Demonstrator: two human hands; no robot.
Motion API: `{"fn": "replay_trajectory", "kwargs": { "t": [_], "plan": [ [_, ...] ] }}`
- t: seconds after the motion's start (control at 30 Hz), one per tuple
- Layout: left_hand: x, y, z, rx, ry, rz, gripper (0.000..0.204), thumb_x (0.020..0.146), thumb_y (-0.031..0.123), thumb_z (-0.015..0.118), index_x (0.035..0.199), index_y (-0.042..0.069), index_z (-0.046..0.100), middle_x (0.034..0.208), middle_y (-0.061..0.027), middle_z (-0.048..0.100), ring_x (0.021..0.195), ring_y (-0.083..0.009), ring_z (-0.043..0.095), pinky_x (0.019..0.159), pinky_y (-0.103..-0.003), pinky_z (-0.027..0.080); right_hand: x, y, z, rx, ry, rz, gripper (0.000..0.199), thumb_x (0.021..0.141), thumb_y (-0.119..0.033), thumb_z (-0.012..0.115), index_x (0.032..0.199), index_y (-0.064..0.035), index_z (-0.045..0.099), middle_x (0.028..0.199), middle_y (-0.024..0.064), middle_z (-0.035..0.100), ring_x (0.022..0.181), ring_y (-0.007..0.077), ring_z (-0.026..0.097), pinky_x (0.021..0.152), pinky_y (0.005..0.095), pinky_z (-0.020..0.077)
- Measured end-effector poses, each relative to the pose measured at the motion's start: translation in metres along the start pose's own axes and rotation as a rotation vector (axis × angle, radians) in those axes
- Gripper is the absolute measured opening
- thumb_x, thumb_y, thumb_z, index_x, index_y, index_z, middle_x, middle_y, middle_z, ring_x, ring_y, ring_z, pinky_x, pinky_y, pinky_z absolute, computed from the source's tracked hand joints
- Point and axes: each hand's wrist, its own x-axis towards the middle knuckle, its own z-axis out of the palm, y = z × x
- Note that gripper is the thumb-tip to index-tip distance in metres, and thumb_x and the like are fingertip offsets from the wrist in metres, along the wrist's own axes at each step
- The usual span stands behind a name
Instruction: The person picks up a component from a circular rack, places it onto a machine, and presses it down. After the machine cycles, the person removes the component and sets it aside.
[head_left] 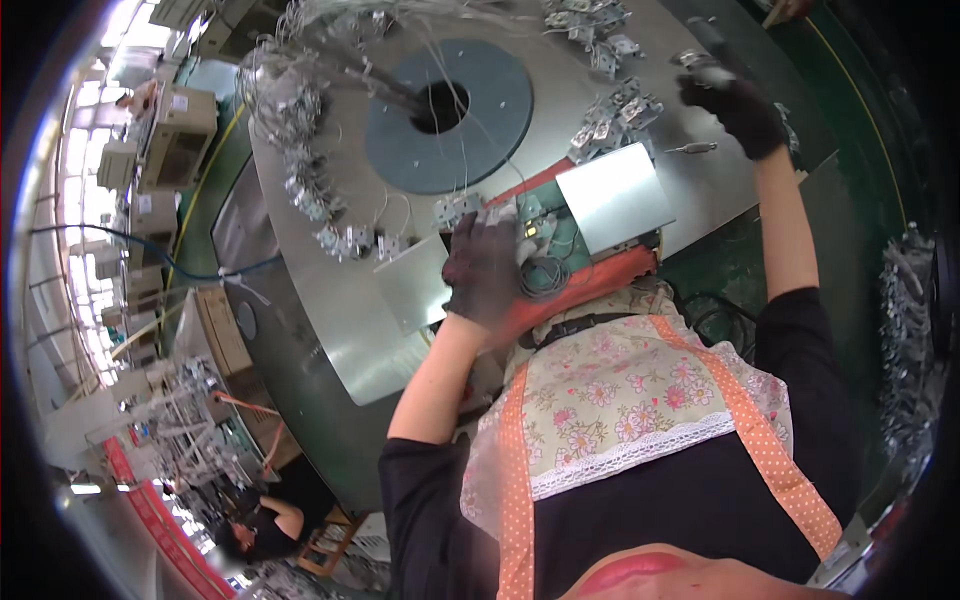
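Apron: a floral apron (610,395) with orange dotted straps and a white lace band hangs over black sleeves at the lower edge of the head view
Left hand: the left hand (483,268), in a dark glove, rests palm down at the near edge of the table (330,345), its fingers (478,232) together and curled over a small white part (500,212); whether they clamp it cannot be told
Beside the left hand: a coil of grey wire (545,275) lies just right of the glove, with an orange tray edge (590,285) beneath it and a green board (562,238) behind
Plates: a flat grey metal plate (415,285) lies left of the glove, a second, brighter plate (615,195) right of it
Right hand: the right hand (738,105), also dark-gloved, is stretched to the far right of the table, its fingers (705,88) closed on a small metal fitting (697,64)
Near the right hand: a cluster of silver metal fittings (618,115) sits left of it, and a thin metal pin (692,148) lies just below
Table centre: a blue-grey disc (450,115) with a dark hole, thin wires trailing across it
Far left rim: more wired fittings (310,190) are strung along the table's curve
Background: a second person (262,525) bends over work at lower left
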Motion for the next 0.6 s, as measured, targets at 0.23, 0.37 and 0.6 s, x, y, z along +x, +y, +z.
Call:
{"fn": "replay_trajectory", "kwargs": {
  "t": [0.23, 0.37, 0.6],
  "plan": [
    [0.000, -0.008, 0.019, 0.089, 0.023, -0.033, 0.056, 0.091, 0.043, 0.067, 0.131, 0.003, 0.061, 0.121, -0.0184, 0.070, 0.120, -0.0358, 0.063, 0.111, -0.049, 0.041, -0.016, -0.032, 0.036, 0.964, -0.154, 0.344, 0.050, 0.107, -0.023, 0.053, 0.150, 0.0001, 0.040, 0.123, 0.0175, 0.062, 0.101, 0.0234, 0.065, 0.086, 0.0348, 0.0597],
    [0.001, -0.004, 0.012, -0.032, -0.002, -0.015, 0.047, 0.097, 0.033, 0.051, 0.129, 0.001, 0.062, 0.127, -0.0212, 0.067, 0.127, -0.0379, 0.058, 0.116, -0.049, 0.037, -0.060, -0.051, 0.085, 0.358, -0.089, -0.038, 0.049, 0.100, -0.019, 0.059, 0.144, -0.0002, 0.049, 0.124, 0.0182, 0.064, 0.098, 0.0237, 0.067, 0.081, 0.0353, 0.0593],
    [0.001, -0.003, 0.006, -0.054, -0.029, -0.004, 0.044, 0.099, 0.023, 0.042, 0.132, 0.002, 0.061, 0.132, -0.0238, 0.065, 0.129, -0.0395, 0.058, 0.120, -0.050, 0.033, -0.106, -0.071, 0.206, -0.860, -0.381, -0.525, 0.038, 0.095, -0.019, 0.069, 0.127, 0.0009, 0.062, 0.110, 0.0111, 0.068, 0.096, 0.0207, 0.067, 0.082, 0.0332, 0.0574]
  ]
}}
